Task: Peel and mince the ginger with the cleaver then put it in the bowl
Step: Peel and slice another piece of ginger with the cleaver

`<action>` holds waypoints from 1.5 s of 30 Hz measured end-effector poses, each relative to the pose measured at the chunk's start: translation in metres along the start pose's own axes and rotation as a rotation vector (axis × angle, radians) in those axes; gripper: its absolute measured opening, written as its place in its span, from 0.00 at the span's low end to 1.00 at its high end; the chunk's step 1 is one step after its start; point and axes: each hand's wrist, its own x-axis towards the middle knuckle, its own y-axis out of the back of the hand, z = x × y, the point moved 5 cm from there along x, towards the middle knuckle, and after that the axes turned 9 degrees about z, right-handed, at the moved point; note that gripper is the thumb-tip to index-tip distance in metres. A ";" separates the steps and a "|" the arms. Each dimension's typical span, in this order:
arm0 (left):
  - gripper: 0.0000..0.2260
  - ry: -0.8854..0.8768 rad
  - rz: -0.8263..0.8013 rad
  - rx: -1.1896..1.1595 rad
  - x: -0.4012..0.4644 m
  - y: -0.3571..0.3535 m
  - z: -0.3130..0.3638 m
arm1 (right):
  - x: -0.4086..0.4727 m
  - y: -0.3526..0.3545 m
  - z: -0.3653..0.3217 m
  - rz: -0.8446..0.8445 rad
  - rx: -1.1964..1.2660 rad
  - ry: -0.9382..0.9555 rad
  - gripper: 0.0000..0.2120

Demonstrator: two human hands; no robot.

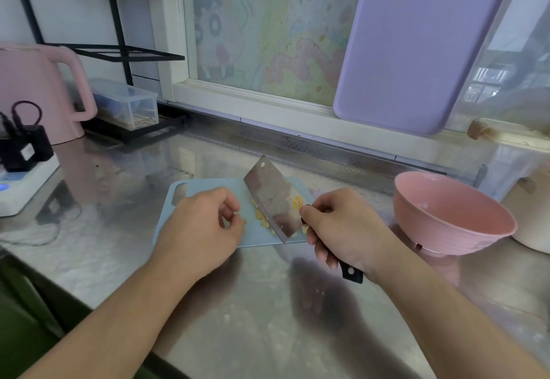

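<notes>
While the right hand (342, 227) wraps its grip round the cleaver (273, 200) handle, mincing goes best rocking the blade through the ginger bits (262, 218) mid-board, left hand (205, 224) curled, seemingly pinching a piece, pink bowl (452, 215) at three o'clock.

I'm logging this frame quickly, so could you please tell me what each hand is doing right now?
Left hand: fingers curled, pinching a bit of ginger on the cutting board.
Right hand: firm grip on the cleaver handle.
</notes>
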 end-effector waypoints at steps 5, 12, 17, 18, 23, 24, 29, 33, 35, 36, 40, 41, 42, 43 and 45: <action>0.06 -0.078 -0.026 0.175 -0.004 -0.005 -0.001 | -0.006 -0.005 -0.008 -0.026 0.010 0.031 0.12; 0.07 -0.050 -0.098 0.085 -0.002 -0.012 -0.003 | -0.012 -0.001 -0.022 -0.004 -0.116 0.137 0.07; 0.06 -0.055 -0.112 0.071 -0.003 -0.013 -0.001 | -0.016 -0.003 -0.028 -0.011 -0.155 0.147 0.07; 0.06 -0.055 -0.112 0.071 -0.003 -0.013 -0.002 | -0.016 -0.003 -0.028 -0.012 -0.157 0.145 0.07; 0.05 -0.042 -0.117 0.054 -0.002 -0.015 -0.004 | -0.015 -0.011 -0.023 -0.035 -0.188 0.137 0.08; 0.05 -0.038 -0.117 0.051 -0.002 -0.015 -0.004 | -0.015 -0.012 -0.023 -0.030 -0.203 0.138 0.09; 0.07 -0.015 -0.124 0.044 0.000 -0.016 -0.006 | -0.017 -0.019 -0.030 0.030 -0.294 0.227 0.09; 0.07 -0.019 -0.123 0.053 0.000 -0.016 -0.006 | -0.017 -0.023 -0.033 0.080 -0.315 0.259 0.08; 0.07 -0.013 -0.124 0.054 0.000 -0.015 -0.005 | -0.017 -0.021 -0.034 0.101 -0.305 0.267 0.08; 0.07 -0.012 -0.123 0.055 0.000 -0.015 -0.005 | -0.017 -0.020 -0.034 0.105 -0.299 0.267 0.08; 0.07 -0.017 -0.120 0.054 0.000 -0.015 -0.005 | -0.020 -0.023 -0.033 0.077 -0.324 0.255 0.08; 0.07 -0.017 -0.119 0.053 0.000 -0.015 -0.005 | -0.021 -0.025 -0.033 0.070 -0.337 0.250 0.08; 0.07 -0.015 -0.120 0.055 0.000 -0.015 -0.005 | -0.020 -0.026 -0.033 0.069 -0.348 0.247 0.08; 0.07 -0.014 -0.120 0.061 0.000 -0.015 -0.005 | -0.020 -0.028 -0.034 0.073 -0.356 0.246 0.08; 0.06 -0.010 -0.123 0.073 0.000 -0.014 -0.005 | -0.019 -0.031 -0.035 0.089 -0.358 0.252 0.08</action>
